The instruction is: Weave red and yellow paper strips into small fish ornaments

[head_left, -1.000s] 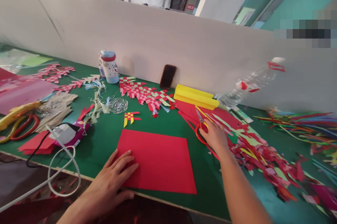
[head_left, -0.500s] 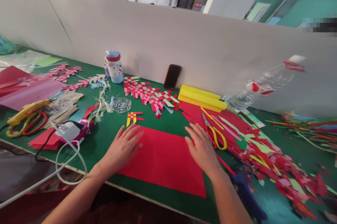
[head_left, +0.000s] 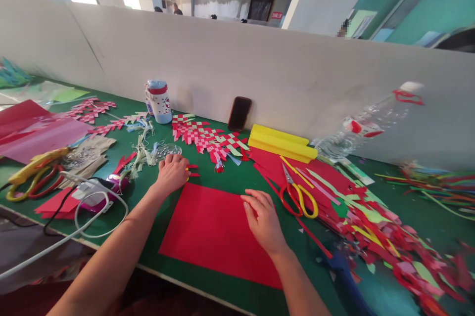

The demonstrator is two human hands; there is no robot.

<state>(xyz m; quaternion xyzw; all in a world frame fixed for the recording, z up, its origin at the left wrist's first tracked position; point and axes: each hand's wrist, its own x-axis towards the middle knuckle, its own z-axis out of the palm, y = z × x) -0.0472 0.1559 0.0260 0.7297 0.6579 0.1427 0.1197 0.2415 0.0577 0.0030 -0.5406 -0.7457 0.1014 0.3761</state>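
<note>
A flat red paper sheet (head_left: pixel 218 237) lies in front of me on the green table. Beyond its far left corner, my left hand (head_left: pixel 172 173) curls over a small woven paper piece (head_left: pixel 192 166); its red strips stick out at the right, the hand covers the rest, and my fingertips are hidden. My right hand (head_left: pixel 262 217) is over the sheet's right side, loosely bent fingers apart and holding nothing. To its right lie red-and-yellow-handled scissors (head_left: pixel 297 195), blades pointing away. Behind my left hand is a clear dish of small beads (head_left: pixel 168 150).
Woven paper strips (head_left: pixel 204 138), a bottle (head_left: pixel 160 103), a phone (head_left: pixel 239 113) and folded yellow paper (head_left: pixel 280 143) line the partition. Paper scraps (head_left: pixel 404 256) cover the right. A tilted plastic bottle (head_left: pixel 365 123) stands behind. Left are a cable (head_left: pixel 44 256) and a yellow glue gun (head_left: pixel 35 165).
My left hand has moved left and away from me, off the red sheet onto the woven piece. My right hand has shifted slightly left, away from the scissors. The view has tilted slightly.
</note>
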